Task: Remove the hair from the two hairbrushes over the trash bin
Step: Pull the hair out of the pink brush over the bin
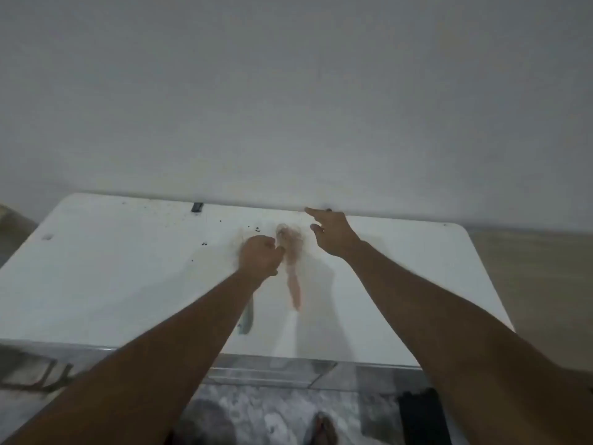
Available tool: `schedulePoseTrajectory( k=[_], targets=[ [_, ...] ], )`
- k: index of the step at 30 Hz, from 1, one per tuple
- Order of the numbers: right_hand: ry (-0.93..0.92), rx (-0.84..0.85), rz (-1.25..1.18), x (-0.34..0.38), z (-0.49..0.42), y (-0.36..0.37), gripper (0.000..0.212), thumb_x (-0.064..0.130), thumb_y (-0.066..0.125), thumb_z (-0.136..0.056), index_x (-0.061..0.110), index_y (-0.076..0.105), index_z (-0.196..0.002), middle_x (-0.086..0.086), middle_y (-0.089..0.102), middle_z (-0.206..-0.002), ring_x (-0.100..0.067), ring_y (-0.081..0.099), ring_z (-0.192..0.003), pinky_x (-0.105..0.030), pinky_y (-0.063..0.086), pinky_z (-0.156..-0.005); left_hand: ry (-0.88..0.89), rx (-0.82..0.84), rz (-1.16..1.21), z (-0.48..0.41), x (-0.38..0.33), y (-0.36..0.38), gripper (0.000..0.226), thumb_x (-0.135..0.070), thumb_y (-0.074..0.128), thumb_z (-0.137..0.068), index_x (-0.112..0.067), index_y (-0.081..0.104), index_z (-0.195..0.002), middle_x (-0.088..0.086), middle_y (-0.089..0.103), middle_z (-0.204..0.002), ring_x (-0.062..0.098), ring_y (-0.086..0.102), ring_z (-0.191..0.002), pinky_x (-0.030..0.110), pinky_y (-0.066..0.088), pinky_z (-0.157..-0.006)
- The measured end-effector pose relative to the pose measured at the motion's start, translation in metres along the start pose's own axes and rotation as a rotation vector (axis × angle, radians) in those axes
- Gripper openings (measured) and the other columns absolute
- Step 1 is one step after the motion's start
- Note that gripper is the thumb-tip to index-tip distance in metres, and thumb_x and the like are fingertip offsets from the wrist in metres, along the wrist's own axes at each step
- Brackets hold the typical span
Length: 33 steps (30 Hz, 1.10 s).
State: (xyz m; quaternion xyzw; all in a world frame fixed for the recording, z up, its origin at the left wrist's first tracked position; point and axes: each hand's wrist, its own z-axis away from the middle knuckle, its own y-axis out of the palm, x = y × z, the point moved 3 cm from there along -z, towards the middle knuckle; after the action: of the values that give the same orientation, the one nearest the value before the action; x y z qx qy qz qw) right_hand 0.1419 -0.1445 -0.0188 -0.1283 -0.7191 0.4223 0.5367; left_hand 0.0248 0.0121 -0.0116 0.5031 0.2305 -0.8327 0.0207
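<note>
Two hairbrushes lie side by side on a white table (96, 284), both blurred. The pink hairbrush (292, 268) has a tuft of hair on its head and its handle points toward me. Of the grey-green hairbrush (247, 319) only the handle shows, below my left forearm. My left hand (259, 255) is closed in a fist over that brush's head, just left of the pink brush. My right hand (330, 236) hovers to the right of the pink brush's head, fingers spread and empty. I cannot make out a trash bin.
The table stands against a plain white wall (288, 107). Dark specks (221, 221) and a small black clip (196, 207) lie near the table's far edge. Below the near edge are patterned floor, a dark mat (420, 415) and a foot (324, 428).
</note>
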Motion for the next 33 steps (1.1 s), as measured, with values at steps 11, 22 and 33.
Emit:
schedulePoseTrajectory(
  k=[11,22,33],
  targets=[
    [0.0,0.108,0.048,-0.026,0.006,0.046,0.041,-0.005,0.054,-0.09,0.004,0.066,-0.128,-0.013,0.068,-0.129,-0.027,0.064,-0.122,-0.018,0.04,-0.105,-0.04,0.012,-0.632,0.006,0.04,0.052,0.035,-0.043,0.078,-0.076,-0.017,0.055,-0.084,-0.002,0.063,-0.081,0.023,0.064,-0.082,0.026,0.042,-0.062],
    [0.053,0.041,-0.147,-0.033,0.01,0.047,0.042,-0.003,0.055,-0.09,0.007,0.065,-0.13,-0.013,0.068,-0.128,-0.025,0.065,-0.119,-0.017,0.042,-0.102,-0.279,0.102,0.15,0.002,0.051,0.052,0.026,0.002,0.079,-0.077,-0.005,0.071,-0.101,0.016,0.068,-0.097,0.03,0.069,-0.088,0.051,0.06,-0.083],
    [-0.047,-0.067,-0.354,0.053,0.016,0.087,0.034,0.008,0.062,-0.094,0.012,0.069,-0.127,-0.001,0.065,-0.134,-0.007,0.059,-0.125,-0.001,0.039,-0.098,-0.216,0.104,0.578,0.031,0.084,-0.037,0.03,-0.001,0.065,-0.093,0.001,0.066,-0.123,0.016,0.073,-0.115,0.025,0.076,-0.094,0.038,0.062,-0.079]
  ],
)
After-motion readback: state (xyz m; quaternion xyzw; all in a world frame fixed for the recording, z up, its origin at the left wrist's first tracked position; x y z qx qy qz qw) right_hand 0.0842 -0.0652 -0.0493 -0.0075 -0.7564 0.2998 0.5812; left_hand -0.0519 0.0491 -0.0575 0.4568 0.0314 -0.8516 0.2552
